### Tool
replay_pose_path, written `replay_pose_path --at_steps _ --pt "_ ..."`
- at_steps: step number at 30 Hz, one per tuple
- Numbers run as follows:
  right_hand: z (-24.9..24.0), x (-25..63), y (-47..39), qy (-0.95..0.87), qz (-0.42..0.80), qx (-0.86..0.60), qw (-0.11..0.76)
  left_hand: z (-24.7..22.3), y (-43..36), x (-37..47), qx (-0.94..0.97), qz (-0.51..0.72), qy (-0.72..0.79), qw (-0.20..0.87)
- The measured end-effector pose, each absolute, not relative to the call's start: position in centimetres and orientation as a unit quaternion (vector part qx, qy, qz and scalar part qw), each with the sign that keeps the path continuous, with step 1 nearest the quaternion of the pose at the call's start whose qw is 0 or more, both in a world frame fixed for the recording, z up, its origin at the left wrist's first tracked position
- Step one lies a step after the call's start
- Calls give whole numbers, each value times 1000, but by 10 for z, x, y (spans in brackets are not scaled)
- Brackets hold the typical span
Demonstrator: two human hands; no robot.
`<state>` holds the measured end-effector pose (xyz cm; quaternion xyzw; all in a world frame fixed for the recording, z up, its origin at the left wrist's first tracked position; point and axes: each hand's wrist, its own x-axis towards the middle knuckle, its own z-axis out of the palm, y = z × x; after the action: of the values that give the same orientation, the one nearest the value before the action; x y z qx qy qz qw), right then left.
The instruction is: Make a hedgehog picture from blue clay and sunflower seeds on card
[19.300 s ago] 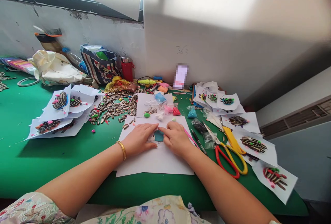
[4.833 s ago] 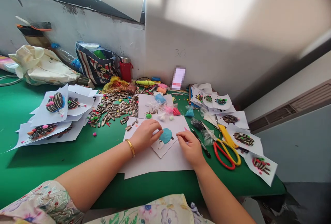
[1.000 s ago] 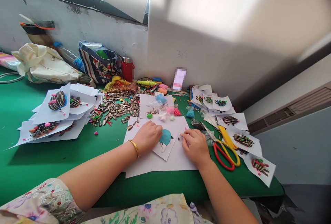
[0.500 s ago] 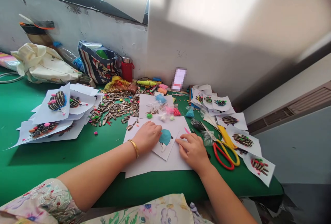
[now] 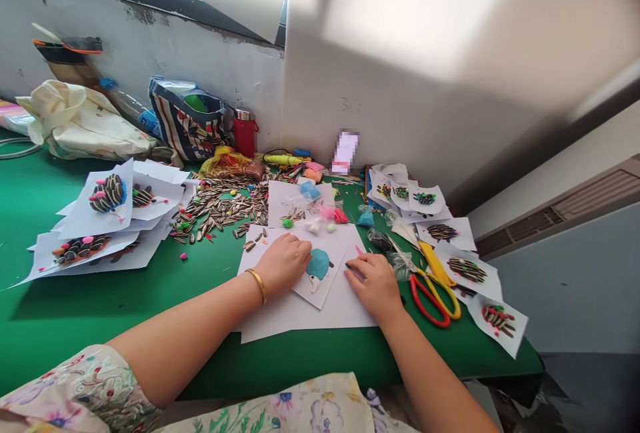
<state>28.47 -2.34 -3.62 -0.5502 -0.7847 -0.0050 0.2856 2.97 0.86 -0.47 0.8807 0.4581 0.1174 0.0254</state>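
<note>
My left hand (image 5: 285, 261) lies with its fingers bent over the left part of a small white paper card (image 5: 320, 298), holding it down; the fingertips are partly hidden. On the card is a blue clay body (image 5: 319, 264) with a white pointed snout (image 5: 313, 281) and small black bits. My right hand (image 5: 373, 283) is just right of the card, off it, over a larger white sheet (image 5: 350, 310). A small black piece, apparently clay (image 5: 349, 265), shows at its fingertips. Near that hand lies a pink strip (image 5: 359, 250).
Scissors (image 5: 435, 293) and a yellow cutter (image 5: 434, 263) lie to the right. Finished seed cards line the right edge (image 5: 467, 269) and pile up at left (image 5: 107, 200). Sunflower seeds (image 5: 225, 210), clay packets (image 5: 367, 218), a red flask (image 5: 245, 134) and bags (image 5: 187, 120) stand behind.
My right hand has drawn slightly right, away from the card, and its fingers have curled, with a black bit now showing at the fingertips. My left hand stays put on the card.
</note>
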Motion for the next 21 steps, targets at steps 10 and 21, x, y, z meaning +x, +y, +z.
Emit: replay_pose_path --at_steps 10,21 --pt "-28 265 -28 -799 42 -517 305 -7 9 29 879 125 460 25" --pt "-31 251 -29 -825 56 -477 298 -10 10 28 878 142 456 36"
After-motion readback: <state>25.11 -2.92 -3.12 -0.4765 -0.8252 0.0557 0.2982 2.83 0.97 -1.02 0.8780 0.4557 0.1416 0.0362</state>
